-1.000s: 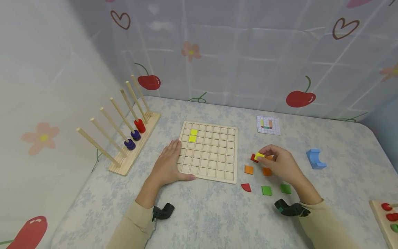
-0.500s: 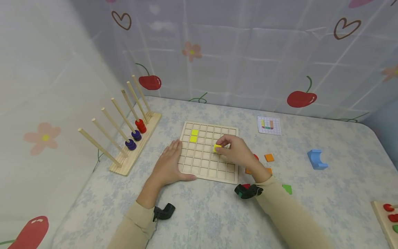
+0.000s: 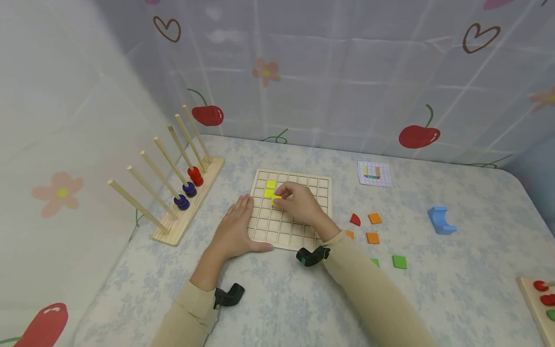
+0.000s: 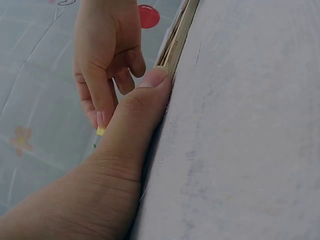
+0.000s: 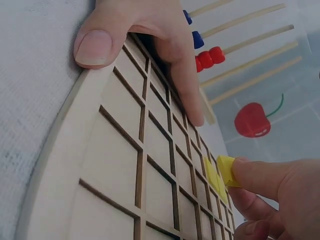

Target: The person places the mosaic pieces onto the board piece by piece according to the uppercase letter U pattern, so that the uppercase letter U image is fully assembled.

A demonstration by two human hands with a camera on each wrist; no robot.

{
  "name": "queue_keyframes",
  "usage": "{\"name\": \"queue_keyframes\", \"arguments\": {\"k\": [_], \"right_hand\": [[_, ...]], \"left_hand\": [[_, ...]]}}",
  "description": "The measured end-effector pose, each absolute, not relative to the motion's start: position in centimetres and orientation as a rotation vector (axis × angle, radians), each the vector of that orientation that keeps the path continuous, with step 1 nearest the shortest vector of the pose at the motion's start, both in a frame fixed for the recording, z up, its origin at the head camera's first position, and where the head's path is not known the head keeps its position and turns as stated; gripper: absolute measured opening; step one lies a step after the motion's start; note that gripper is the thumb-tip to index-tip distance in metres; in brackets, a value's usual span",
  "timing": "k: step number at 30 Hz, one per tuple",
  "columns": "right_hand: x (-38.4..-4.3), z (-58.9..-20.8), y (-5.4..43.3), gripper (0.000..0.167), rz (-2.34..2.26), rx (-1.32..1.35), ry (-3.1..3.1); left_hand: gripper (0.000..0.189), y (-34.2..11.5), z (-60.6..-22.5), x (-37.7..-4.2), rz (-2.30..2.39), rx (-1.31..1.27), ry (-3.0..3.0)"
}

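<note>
I note the right hand pinching a yellow square tile, left hand spread against the gridded board; level lowering advised.

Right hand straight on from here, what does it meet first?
The right hand probably meets the nearer yellow tile on the board, just past its pinched yellow piece, or passes above it; height is unclear.

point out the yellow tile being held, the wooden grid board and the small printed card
Yellow tile [image 5: 226,171]: right wrist view, middle of its visible part.
Wooden grid board [image 3: 275,225]: head view, on its bare cells, toward the near side.
Printed card [image 3: 375,174]: head view, middle of its printed face.
</note>
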State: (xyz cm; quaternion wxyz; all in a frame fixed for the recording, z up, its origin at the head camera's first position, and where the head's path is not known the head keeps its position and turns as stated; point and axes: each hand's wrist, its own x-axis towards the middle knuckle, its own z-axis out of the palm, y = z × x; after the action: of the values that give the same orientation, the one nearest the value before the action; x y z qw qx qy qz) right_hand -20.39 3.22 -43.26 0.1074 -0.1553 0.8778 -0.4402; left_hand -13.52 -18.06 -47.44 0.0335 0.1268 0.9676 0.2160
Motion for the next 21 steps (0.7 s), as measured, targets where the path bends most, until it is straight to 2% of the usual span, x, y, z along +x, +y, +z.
{"name": "queue_keyframes", "arguments": {"k": [8,21], "right_hand": [[-20.6,-43.5,1.9,0.020,-1.298,-0.456,2.598],[-20.7,-44.4,0.6,0.014,-1.260,-0.405,2.632]], "left_hand": [[0.149,-18.1,-47.7,-13.6,0.654,0.374,2.963],[0.149,-18.1,-47.7,-13.7,0.624,0.378,2.963]]}}
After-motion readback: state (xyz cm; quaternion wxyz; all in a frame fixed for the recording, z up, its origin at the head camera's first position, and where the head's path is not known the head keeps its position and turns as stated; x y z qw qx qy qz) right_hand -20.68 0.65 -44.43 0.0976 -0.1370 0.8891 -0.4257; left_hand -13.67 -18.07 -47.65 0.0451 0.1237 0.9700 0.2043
